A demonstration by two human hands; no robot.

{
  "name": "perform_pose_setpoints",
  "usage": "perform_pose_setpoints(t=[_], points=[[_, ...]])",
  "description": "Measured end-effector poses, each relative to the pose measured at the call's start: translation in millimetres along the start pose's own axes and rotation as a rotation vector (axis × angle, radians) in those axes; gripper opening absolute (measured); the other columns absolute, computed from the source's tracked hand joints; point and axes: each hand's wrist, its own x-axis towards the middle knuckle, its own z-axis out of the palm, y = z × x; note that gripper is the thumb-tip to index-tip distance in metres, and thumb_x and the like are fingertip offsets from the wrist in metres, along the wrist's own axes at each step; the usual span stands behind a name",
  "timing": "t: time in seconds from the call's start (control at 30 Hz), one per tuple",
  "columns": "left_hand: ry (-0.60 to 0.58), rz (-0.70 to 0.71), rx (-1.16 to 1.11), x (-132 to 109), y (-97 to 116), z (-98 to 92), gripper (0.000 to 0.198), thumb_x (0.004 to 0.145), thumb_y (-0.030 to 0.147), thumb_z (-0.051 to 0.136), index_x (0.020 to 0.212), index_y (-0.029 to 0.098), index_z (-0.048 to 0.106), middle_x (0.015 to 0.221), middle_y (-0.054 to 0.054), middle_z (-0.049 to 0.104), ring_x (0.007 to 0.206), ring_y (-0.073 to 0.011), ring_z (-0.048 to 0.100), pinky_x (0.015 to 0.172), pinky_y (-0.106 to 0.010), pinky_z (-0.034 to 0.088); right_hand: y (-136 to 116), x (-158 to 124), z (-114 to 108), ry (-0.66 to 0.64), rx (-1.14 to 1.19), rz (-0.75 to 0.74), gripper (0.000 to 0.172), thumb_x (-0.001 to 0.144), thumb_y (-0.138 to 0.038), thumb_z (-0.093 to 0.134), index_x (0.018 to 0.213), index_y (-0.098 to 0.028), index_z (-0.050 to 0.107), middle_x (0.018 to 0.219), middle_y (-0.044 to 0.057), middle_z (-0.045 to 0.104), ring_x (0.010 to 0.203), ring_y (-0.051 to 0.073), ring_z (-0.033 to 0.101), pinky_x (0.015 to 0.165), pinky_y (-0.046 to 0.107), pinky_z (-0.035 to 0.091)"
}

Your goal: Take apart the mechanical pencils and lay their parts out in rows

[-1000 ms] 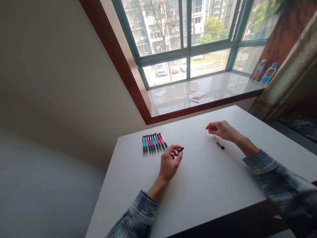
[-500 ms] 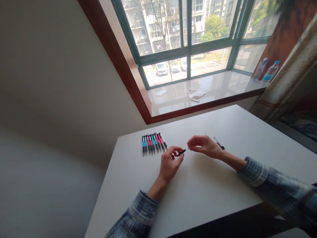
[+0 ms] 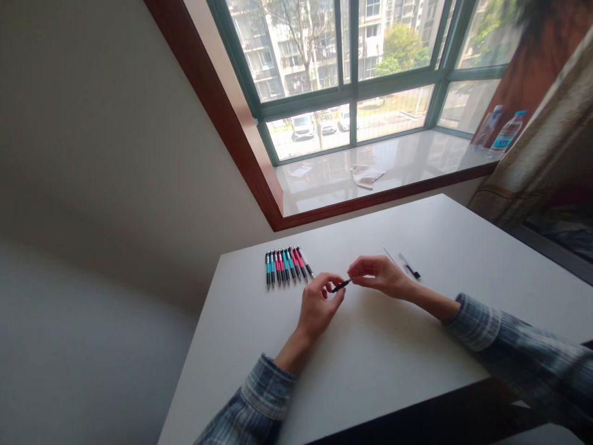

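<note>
2-handedly pinches black grip [image 3: 340,287] in left hand [image 3: 319,300], small partly-hidden piece [image 3: 351,280] in right hand [image 3: 380,276], end to end, near seemingly finished pens [image 3: 284,267], with thin rod [image 3: 389,254] and black-ended tube [image 3: 406,262] still loose on table [image 3: 393,346].

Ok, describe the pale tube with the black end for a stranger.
Find the white table by the window. Just beyond the right hand lie a thin rod and, beside it, the pale tube. Of these two, only the tube shows a black end.

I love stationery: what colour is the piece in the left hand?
The piece is black, seen in the head view.
</note>
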Motion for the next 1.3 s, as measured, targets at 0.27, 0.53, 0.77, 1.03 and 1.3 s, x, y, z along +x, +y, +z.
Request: perform_pose_setpoints(t=[0.27,0.53,0.77,1.03,1.3], points=[[-0.008,0.002,-0.003,0,3,-0.2,0.01,0.085,0.021,0.07,0.095,0.022,0.072,0.088,-0.001,0.071,0.072,-0.014,0.056,0.064,-0.026,0.044,-1,-1,-1,-0.013,0.004,0.001,0.024,0.082,-0.036,0.082,0.097,-0.019,0.076,0.096,0.005,0.076,0.091,0.021,0.074,0.093,0.041,0.061],[-0.018,0.01,-0.005,0,2,-1.1,0.009,0.087,0.021,0.069,0.095,0.022,0.071,0.091,-0.002,0.071,0.073,-0.0143,0.056,0.064,-0.026,0.044,-3,-1,0,-0.017,0.007,0.009,0.025,0.082,-0.036,0.082,0.098,-0.018,0.076,0.096,0.006,0.076,0.091,0.021,0.073,0.092,0.041,0.06],[-0.02,0.024,0.005,0,0,0.6,0.011,0.086,0.019,0.069,0.096,0.022,0.072,0.091,-0.001,0.072,0.074,-0.0136,0.058,0.065,-0.026,0.044,-1,-2,2,-0.021,0.003,0.033,0.027,0.083,-0.038,0.081,0.097,-0.016,0.075,0.094,0.006,0.076,0.088,0.02,0.072,0.089,0.038,0.06],[-0.026,0.045,0.007,1,4,-0.9,0.011,0.086,0.017,0.07,0.096,0.023,0.072,0.092,0.0,0.072,0.075,-0.0134,0.059,0.066,-0.026,0.045,-12,-3,3,-0.013,-0.193,0.012,0.027,0.09,-0.044,0.073,0.099,-0.018,0.076,0.09,0.006,0.078,0.082,0.019,0.072,0.08,0.033,0.058],[-0.018,0.038,0.011,0,2,-1.3,0.009,0.086,0.019,0.07,0.094,0.022,0.071,0.091,0.0,0.071,0.073,-0.0136,0.058,0.066,-0.027,0.045,-15,-2,-1,-0.09,-0.294,-0.025,0.023,0.092,-0.04,0.07,0.1,-0.019,0.074,0.096,0.006,0.077,0.085,0.018,0.07,0.079,0.031,0.057]])
